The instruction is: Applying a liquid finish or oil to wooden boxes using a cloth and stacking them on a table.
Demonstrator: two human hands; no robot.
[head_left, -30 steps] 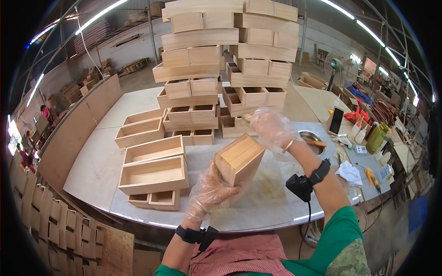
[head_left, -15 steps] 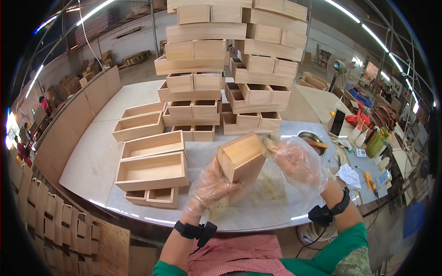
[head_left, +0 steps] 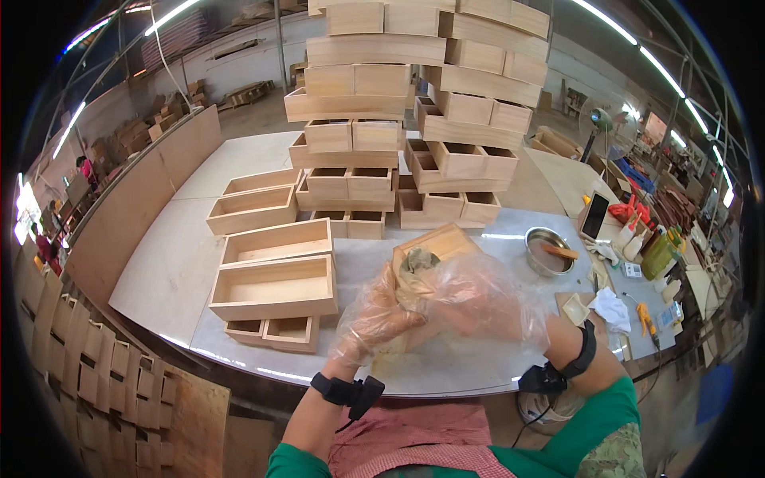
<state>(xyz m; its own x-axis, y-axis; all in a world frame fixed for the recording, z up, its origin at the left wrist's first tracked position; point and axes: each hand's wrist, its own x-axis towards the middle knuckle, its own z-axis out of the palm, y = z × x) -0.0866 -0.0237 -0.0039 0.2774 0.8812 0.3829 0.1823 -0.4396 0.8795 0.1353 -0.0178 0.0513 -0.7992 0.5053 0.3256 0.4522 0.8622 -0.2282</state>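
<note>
In my left hand [head_left: 370, 315], wearing a clear plastic glove, is a pale wooden box [head_left: 448, 239]. The fingers wrap round its near left side, and it is tilted above the table in front of me. My right hand [head_left: 490, 299], gloved the same way, presses a crumpled greyish-green rag [head_left: 416, 279] against the box's upturned face. Motion blurs this hand, and its bulging glove hides much of the box's near part. A metal bowl [head_left: 532, 264] stands just right of the box, with a wooden handle [head_left: 559, 251] resting in it.
Tall stacks of wooden boxes [head_left: 374, 51] rise at the back. More open boxes [head_left: 275, 288] sit at left on the white tabletop [head_left: 155, 275]. On the right are a phone [head_left: 594, 215], a white cloth [head_left: 609, 308], bottles [head_left: 635, 245] and an orange-handled tool [head_left: 645, 319].
My right hand has swung left with the rag, from the box's right edge onto its face. The box has tipped in my left hand. The whole view has shifted slightly.
</note>
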